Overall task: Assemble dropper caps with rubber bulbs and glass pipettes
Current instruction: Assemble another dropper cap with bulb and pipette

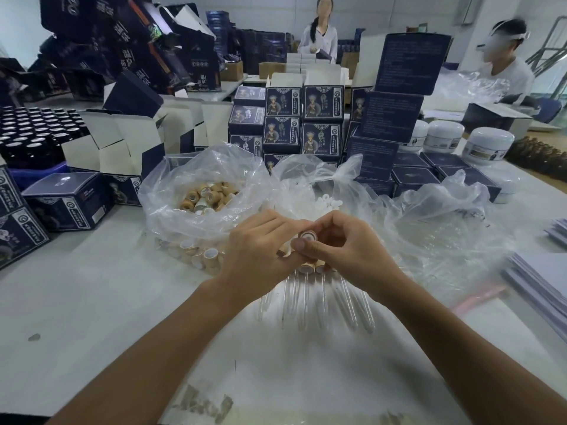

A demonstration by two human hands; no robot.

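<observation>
At frame centre, both hands meet over the surface [92, 302]: the left hand [260, 250] steadies, the right hand [340, 243] pinches a cap [306, 235], opening up, seemingly to seat its bulb. Finished droppers [310, 289] lie beneath.

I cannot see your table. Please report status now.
Both hands together: right hand pinches a cap, left hand touching it. Finished droppers underneath. Nothing in the way.
</observation>
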